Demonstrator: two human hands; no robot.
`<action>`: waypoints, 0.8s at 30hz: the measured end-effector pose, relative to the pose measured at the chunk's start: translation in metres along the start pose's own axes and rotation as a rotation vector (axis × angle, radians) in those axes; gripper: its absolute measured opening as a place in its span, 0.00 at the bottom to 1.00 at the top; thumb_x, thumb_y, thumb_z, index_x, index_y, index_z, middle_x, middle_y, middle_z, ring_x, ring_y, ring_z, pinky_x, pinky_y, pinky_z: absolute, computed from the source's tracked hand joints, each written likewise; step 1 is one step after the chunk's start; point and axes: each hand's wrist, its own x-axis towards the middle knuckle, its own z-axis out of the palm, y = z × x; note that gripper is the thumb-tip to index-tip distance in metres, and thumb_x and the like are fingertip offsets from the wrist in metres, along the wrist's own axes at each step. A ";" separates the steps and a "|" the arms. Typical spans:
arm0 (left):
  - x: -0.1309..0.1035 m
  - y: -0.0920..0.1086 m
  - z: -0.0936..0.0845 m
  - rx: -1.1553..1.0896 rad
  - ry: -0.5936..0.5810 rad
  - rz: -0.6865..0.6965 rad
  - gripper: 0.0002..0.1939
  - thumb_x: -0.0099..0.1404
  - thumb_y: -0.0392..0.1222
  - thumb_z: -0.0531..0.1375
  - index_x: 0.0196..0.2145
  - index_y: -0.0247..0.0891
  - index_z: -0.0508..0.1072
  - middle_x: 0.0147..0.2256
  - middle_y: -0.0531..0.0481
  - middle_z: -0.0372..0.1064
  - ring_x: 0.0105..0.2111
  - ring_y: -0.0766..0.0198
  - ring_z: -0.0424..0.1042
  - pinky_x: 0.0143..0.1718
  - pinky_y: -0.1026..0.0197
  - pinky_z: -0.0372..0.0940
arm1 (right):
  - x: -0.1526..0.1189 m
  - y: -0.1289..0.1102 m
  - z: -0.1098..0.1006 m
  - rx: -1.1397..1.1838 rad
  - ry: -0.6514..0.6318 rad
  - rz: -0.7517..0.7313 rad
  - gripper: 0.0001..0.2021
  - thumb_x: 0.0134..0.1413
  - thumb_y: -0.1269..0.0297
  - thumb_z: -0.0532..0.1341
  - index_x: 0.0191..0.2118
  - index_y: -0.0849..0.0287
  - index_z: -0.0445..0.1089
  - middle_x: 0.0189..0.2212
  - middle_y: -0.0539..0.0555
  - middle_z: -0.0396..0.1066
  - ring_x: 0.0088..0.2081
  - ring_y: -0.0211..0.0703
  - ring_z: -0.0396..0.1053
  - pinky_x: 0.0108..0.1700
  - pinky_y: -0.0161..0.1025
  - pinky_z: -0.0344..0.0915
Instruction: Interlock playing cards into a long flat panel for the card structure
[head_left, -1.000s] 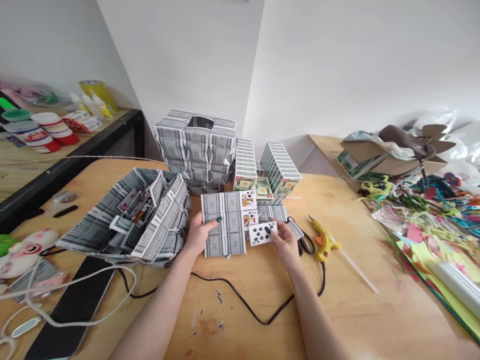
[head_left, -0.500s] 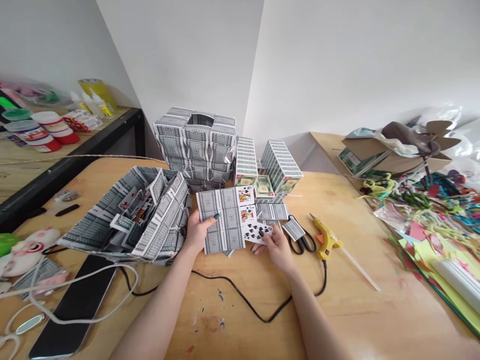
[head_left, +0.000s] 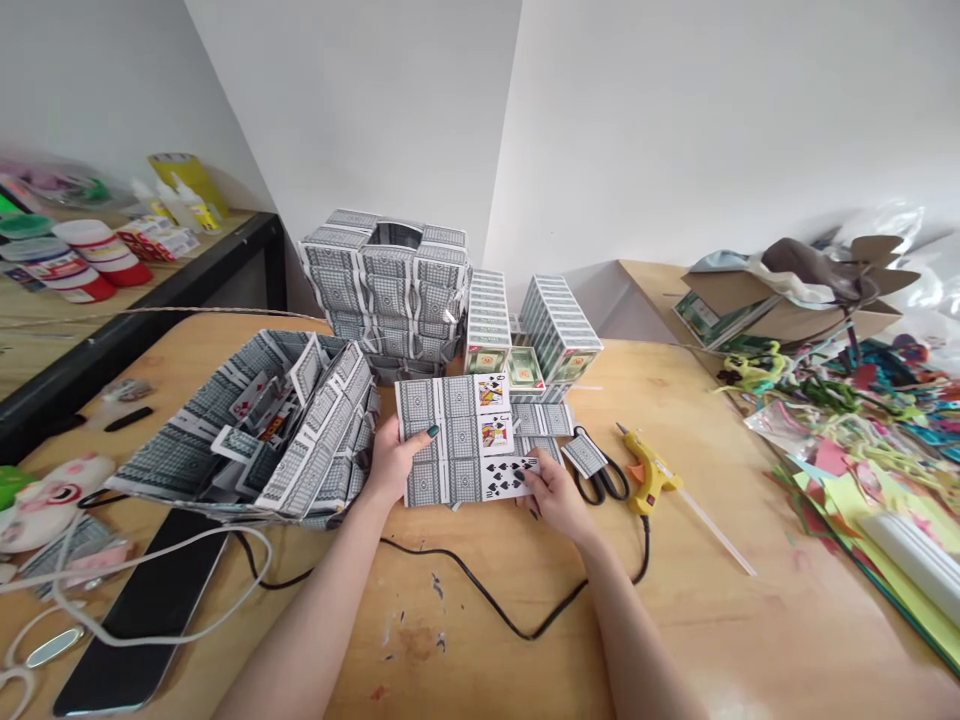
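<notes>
My left hand [head_left: 395, 462] grips the left edge of a flat panel of joined playing cards [head_left: 442, 440], thumb on top. Most of the panel shows grey patterned backs; face cards, a queen and a jack, stick out along its right side. My right hand [head_left: 556, 497] pinches a ten of spades [head_left: 508, 477] at its right end, and that card's left end meets the panel's lower right corner. Just behind lie loose card pieces [head_left: 541, 420]. To the left stands an open box made of cards [head_left: 315, 440], with loose cards inside.
A block built of cards [head_left: 390, 290] and stacks of card packs [head_left: 559, 330] stand behind. At right lie scissors [head_left: 619, 482] and a yellow glue gun [head_left: 646, 475] with its cord across the table. A black phone [head_left: 142, 610] and white cable are at left.
The ten of spades has turned from a slant to nearly level, in line with the panel's lower edge. My right hand has turned with it; my left hand keeps its hold.
</notes>
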 end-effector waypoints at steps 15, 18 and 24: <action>-0.014 0.005 0.003 0.001 -0.280 -0.229 0.27 0.41 0.41 0.69 0.41 0.33 0.71 0.37 0.42 0.74 0.41 0.50 0.71 0.45 0.49 0.63 | 0.005 0.004 0.008 0.110 0.171 -0.051 0.13 0.52 0.53 0.56 0.29 0.56 0.54 0.17 0.44 0.64 0.13 0.29 0.56 0.14 0.28 0.52; -0.015 0.001 0.004 0.079 -0.259 -0.228 0.27 0.40 0.39 0.69 0.41 0.33 0.72 0.37 0.42 0.74 0.42 0.50 0.70 0.46 0.49 0.63 | 0.006 0.003 0.008 0.150 0.183 -0.032 0.14 0.51 0.52 0.57 0.31 0.57 0.56 0.17 0.45 0.65 0.12 0.30 0.57 0.12 0.28 0.52; -0.011 -0.007 0.004 0.146 -0.201 -0.177 0.24 0.41 0.39 0.69 0.38 0.32 0.72 0.39 0.43 0.74 0.42 0.51 0.71 0.45 0.52 0.65 | 0.005 0.002 0.018 0.205 0.153 -0.055 0.15 0.50 0.52 0.59 0.31 0.56 0.54 0.19 0.44 0.67 0.14 0.31 0.62 0.14 0.28 0.59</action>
